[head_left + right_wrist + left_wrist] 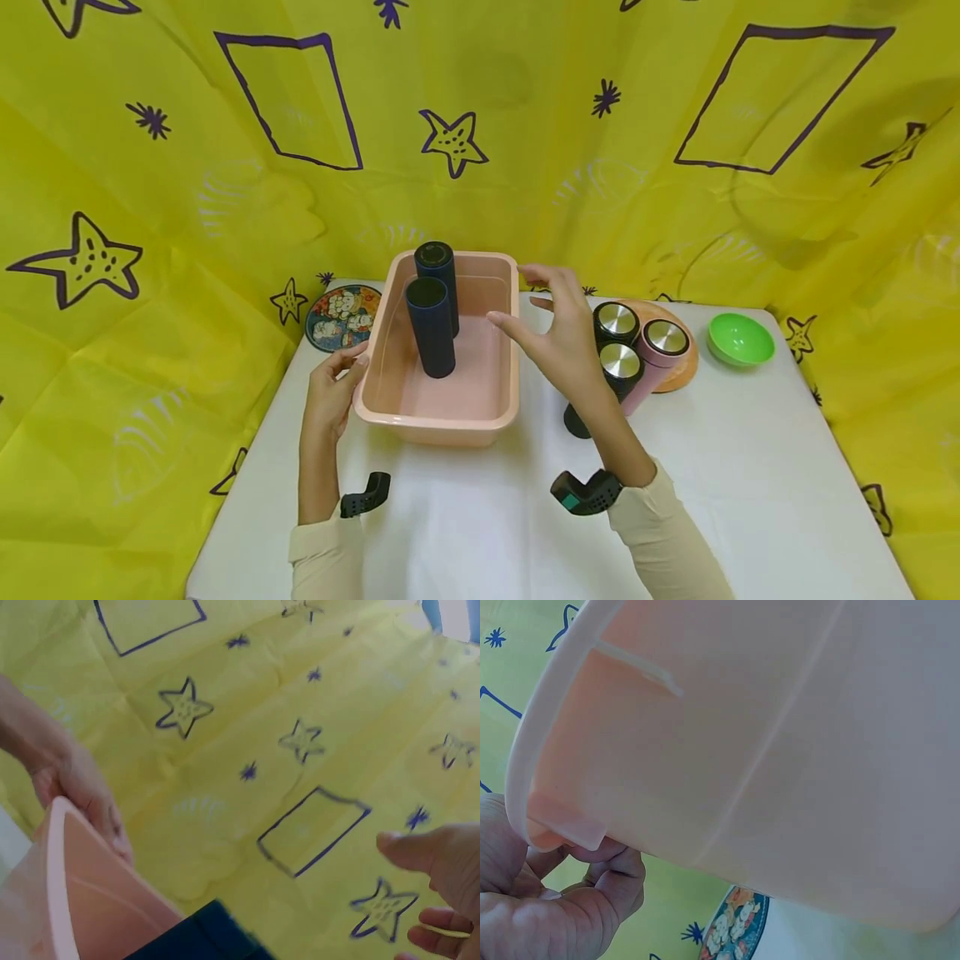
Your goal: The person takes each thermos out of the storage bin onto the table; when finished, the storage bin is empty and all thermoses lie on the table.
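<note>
A pink plastic basin is held by its left rim in my left hand. In the left wrist view, the fingers of that hand curl under the rim at a corner. Two dark blue cylindrical bottles stand inside the basin, one behind the other. My right hand is at the right rim with thumb and fingers spread apart, the thumb reaching over the basin. Nothing is between its fingers. The right wrist view shows this hand partly, at the right edge.
Right of the basin stand two black bottles and a pink bottle with silver lids, by a round orange-brown board. Farther right is a green bowl. A patterned round plate lies behind left. Yellow cloth surrounds the white table.
</note>
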The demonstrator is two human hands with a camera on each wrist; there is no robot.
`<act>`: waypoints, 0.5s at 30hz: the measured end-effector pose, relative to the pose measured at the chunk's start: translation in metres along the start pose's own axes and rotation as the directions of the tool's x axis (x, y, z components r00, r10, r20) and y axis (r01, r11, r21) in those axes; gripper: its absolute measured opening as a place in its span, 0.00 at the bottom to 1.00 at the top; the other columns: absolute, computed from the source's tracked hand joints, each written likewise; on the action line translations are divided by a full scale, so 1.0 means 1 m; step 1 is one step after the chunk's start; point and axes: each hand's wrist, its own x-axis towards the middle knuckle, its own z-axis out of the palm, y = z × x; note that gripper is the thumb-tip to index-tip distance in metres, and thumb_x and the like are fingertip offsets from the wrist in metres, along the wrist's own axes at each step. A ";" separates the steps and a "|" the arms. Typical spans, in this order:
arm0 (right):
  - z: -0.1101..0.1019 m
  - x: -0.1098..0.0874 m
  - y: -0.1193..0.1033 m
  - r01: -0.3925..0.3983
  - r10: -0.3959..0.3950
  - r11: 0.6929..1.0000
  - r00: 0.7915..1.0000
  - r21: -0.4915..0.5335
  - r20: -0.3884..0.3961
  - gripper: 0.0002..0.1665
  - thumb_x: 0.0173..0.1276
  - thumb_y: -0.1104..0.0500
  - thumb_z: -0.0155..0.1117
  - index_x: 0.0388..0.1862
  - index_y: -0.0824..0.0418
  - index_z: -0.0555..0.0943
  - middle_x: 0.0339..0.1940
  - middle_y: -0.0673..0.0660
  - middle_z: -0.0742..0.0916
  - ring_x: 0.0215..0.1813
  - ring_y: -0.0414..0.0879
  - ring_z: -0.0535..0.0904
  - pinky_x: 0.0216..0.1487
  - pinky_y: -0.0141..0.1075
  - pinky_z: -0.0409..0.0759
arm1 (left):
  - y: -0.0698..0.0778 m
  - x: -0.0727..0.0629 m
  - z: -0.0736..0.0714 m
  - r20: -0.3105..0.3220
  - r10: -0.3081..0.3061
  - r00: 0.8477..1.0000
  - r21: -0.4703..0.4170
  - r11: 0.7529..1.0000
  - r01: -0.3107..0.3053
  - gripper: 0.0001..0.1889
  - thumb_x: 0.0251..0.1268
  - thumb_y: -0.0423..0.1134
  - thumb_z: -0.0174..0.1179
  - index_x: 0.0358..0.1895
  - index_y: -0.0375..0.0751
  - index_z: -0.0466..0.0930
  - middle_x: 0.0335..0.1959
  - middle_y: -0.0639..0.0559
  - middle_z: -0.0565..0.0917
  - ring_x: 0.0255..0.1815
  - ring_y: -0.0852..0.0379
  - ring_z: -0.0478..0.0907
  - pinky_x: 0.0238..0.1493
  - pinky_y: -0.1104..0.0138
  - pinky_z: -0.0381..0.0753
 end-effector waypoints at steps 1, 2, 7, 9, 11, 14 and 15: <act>0.005 0.003 0.004 -0.008 0.008 1.000 1.000 0.018 0.019 0.37 0.54 0.55 0.79 0.61 0.63 0.74 0.57 0.60 0.77 0.59 0.50 0.74 0.58 0.42 0.81 | 0.000 0.000 0.000 -0.002 0.001 1.000 -0.003 1.000 -0.001 0.19 0.73 0.34 0.54 0.64 0.32 0.73 0.42 0.50 0.73 0.41 0.60 0.78 0.41 0.73 0.85; 0.010 0.007 0.009 -0.018 0.016 0.999 0.999 0.044 0.038 0.37 0.54 0.56 0.78 0.61 0.63 0.74 0.56 0.60 0.77 0.58 0.51 0.75 0.57 0.43 0.82 | 0.000 0.000 0.000 -0.005 0.002 1.000 -0.009 1.000 -0.002 0.19 0.73 0.34 0.54 0.64 0.32 0.74 0.42 0.49 0.73 0.41 0.60 0.78 0.41 0.73 0.85; 0.035 0.021 0.035 -0.077 0.059 0.988 0.989 0.133 0.134 0.37 0.56 0.58 0.77 0.62 0.64 0.73 0.56 0.64 0.78 0.58 0.56 0.75 0.54 0.48 0.83 | 0.001 -0.001 0.001 -0.006 0.002 1.000 -0.017 1.000 -0.002 0.19 0.73 0.33 0.54 0.64 0.31 0.73 0.43 0.49 0.73 0.41 0.60 0.78 0.42 0.72 0.85; 0.043 0.025 0.043 -0.095 0.070 0.985 0.983 0.145 0.173 0.38 0.56 0.58 0.77 0.63 0.63 0.72 0.57 0.64 0.77 0.59 0.57 0.75 0.54 0.48 0.82 | 0.002 -0.001 0.001 -0.005 -0.001 1.000 -0.011 1.000 0.001 0.20 0.73 0.33 0.54 0.64 0.31 0.73 0.43 0.49 0.73 0.42 0.59 0.78 0.42 0.72 0.85; 0.050 0.028 0.050 -0.108 0.076 0.984 0.974 0.141 0.213 0.39 0.56 0.57 0.77 0.64 0.63 0.71 0.58 0.64 0.77 0.60 0.58 0.75 0.55 0.48 0.83 | 0.002 -0.001 0.001 -0.007 -0.006 1.000 -0.005 1.000 0.006 0.19 0.73 0.34 0.54 0.64 0.32 0.73 0.43 0.50 0.73 0.42 0.60 0.78 0.42 0.72 0.85; 0.059 0.033 0.059 -0.128 0.088 0.981 0.962 0.144 0.258 0.38 0.58 0.56 0.76 0.65 0.62 0.70 0.60 0.64 0.76 0.61 0.59 0.75 0.56 0.48 0.83 | 0.002 -0.002 0.002 -0.012 -0.002 1.000 -0.005 1.000 0.002 0.19 0.73 0.34 0.54 0.63 0.32 0.74 0.42 0.50 0.74 0.42 0.61 0.78 0.42 0.73 0.84; 0.062 0.034 0.061 -0.135 0.091 0.980 0.959 0.148 0.269 0.38 0.58 0.56 0.76 0.65 0.62 0.70 0.60 0.65 0.76 0.61 0.59 0.75 0.56 0.48 0.82 | 0.003 -0.002 0.003 -0.013 0.003 1.000 -0.006 1.000 -0.003 0.19 0.73 0.34 0.54 0.63 0.31 0.74 0.41 0.51 0.74 0.41 0.61 0.78 0.41 0.73 0.84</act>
